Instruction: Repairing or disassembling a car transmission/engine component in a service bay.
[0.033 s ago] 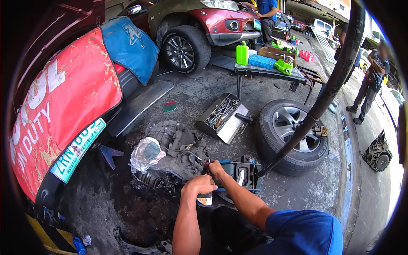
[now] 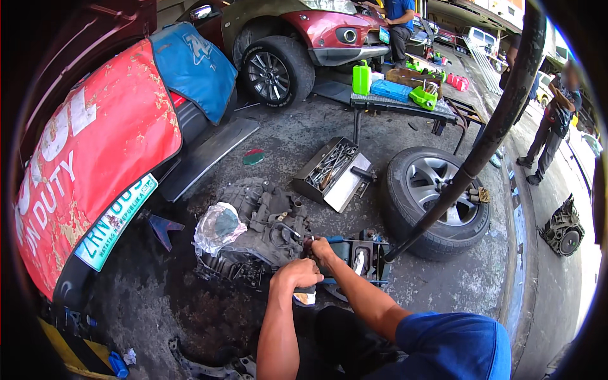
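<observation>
Greasy metal housing (image 2: 269,221): on the floor (image 2: 158,304), just ahead and left of the fingers; clear plastic wrap (image 2: 204,233) at its left end.
Left hand (image 2: 296,274): at the housing's near right edge, fingers curled; cannot tell whether they clamp anything.
Right hand (image 2: 323,249): just beyond the left, beside the housing's right side; fingers bent, their grip hidden.
Open toolbox (image 2: 313,183): beyond both hands, full of tools.
</observation>
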Motion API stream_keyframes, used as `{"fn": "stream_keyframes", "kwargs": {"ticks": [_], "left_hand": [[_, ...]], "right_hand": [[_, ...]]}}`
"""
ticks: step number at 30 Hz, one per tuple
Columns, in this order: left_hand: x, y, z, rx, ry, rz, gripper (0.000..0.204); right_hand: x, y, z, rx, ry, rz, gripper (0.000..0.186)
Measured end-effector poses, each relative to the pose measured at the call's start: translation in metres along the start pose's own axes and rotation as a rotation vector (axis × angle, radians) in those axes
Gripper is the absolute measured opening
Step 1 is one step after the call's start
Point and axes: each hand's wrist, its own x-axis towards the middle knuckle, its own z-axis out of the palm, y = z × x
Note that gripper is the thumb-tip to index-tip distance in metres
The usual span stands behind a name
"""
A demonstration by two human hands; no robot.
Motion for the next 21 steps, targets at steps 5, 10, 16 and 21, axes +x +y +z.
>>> {"fn": "stream_keyframes", "kwargs": {"ticks": [5,10,16,21], "left_hand": [[-0.002,0.0,0.001,-0.019,-0.005,-0.019,0.038],[0.009,-0.013,0.009,-0.044,0.119,0.065,0.038],[0.012,-0.015,0.018,-0.18,0.23,0.069,0.031],[0.016,0.008,0.047,-0.262,0.621,-0.268,0.019]], "right_hand": [[-0.024,-0.02,0.01,-0.154,-0.008,0.123,0.019],[-0.01,-0.014,0.003,-0.009,-0.075,0.095,0.012],[0.083,0.046,-0.027,-0.782,-0.049,-0.109,0.029],[0.055,0.085,0.109,-1.292,-0.878,-0.601,0.03]]}}
